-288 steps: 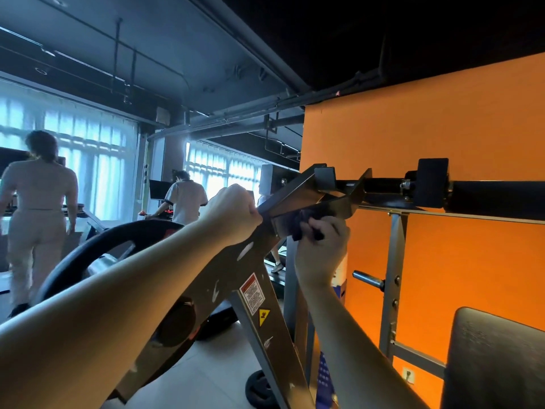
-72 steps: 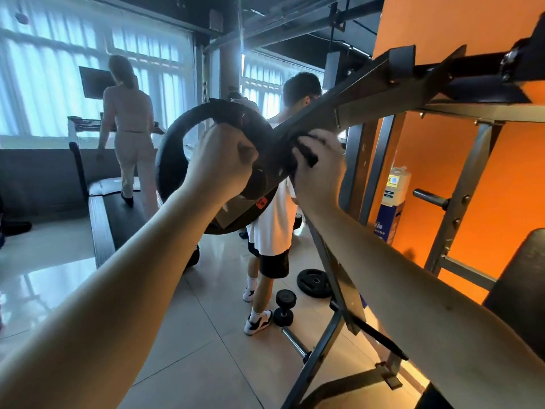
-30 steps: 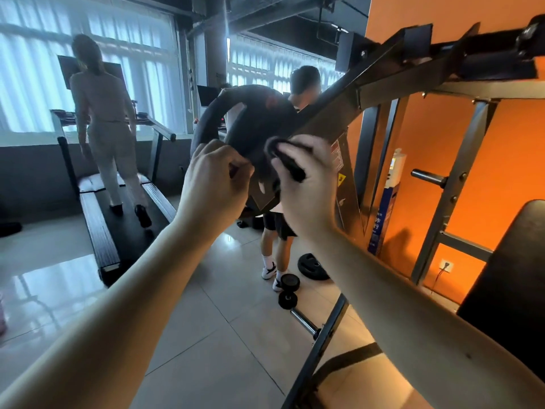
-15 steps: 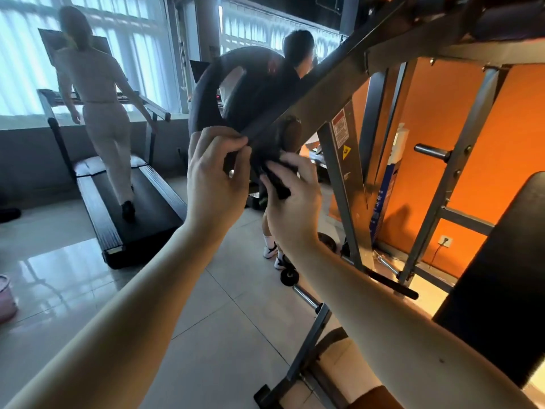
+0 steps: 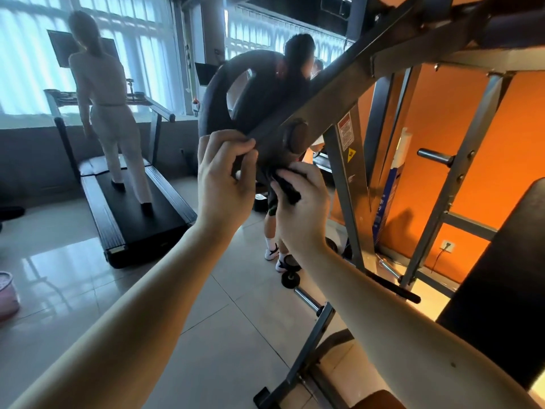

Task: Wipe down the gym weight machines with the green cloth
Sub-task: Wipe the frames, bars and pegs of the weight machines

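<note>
Pink basket point(image 5: 6, 292): far left on the floor; contents not visible.
Left grip point(image 5: 225, 184): clenched round the near end of the lever arm point(image 5: 354, 66), likely steadying it.
Green cloth point(image 5: 287, 188): bunched and dark in this backlight, pressed under the hub of the weight plate point(image 5: 265, 93).
Right grip point(image 5: 303, 202): pinching it, set for rubbing.

The arm point(image 5: 339, 93) is painted metal, dull grey-brown and scuffed. The plate point(image 5: 265, 84) looks matt black and rubbery. The cloth point(image 5: 287, 188) is dark, soft and bunched. The floor point(image 5: 221, 335) is glossy tile with reflections. The wall point(image 5: 472, 143) is matt orange, the pad point(image 5: 501, 276) matt black, the peg point(image 5: 433, 156) shiny metal.
</note>
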`<state>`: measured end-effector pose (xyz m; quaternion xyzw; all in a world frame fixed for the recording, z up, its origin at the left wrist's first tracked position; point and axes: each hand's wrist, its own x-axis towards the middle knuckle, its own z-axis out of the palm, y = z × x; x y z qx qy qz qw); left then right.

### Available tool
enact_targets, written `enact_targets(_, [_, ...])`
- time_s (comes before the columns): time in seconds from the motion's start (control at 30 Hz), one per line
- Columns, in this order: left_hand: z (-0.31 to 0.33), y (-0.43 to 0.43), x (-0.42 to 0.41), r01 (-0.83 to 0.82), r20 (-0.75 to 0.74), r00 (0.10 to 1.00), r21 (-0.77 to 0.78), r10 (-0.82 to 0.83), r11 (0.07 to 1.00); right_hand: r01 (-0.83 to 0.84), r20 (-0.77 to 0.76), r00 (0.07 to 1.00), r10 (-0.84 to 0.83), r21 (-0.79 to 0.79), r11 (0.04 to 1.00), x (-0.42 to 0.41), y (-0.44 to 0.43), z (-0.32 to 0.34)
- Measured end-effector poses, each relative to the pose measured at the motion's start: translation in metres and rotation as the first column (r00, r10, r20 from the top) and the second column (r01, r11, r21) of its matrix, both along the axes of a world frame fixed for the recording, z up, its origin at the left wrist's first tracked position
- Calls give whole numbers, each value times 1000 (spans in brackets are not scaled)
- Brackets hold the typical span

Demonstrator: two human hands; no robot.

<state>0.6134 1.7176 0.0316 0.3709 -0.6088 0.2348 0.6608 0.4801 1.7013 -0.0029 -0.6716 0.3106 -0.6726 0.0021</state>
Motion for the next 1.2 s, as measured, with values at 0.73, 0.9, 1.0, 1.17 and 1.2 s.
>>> enact_targets(0.73, [-48,37,-33,-49,-16,998,281,56,959,-29,116,993,-19,399,917,-59,43,-20])
enact_targets(0.9, [-43,36,-21,42,-117,993,188,-21,981,9,54,998,-22,238,971,-42,49,7])
enact_targets(1.0, [-26,30,-10,4,-57,998,201,8,979,51,34,998,-54,92,994,-14,34,34])
enact_targets(1.17, [-20,25,-1,14,34,999,209,-22,978,51,53,997,-58,119,992,17,19,7])
enact_targets(1.2, [-20,25,1,15,39,999,203,-23,979,51,73,995,-64,159,986,15,16,-1])
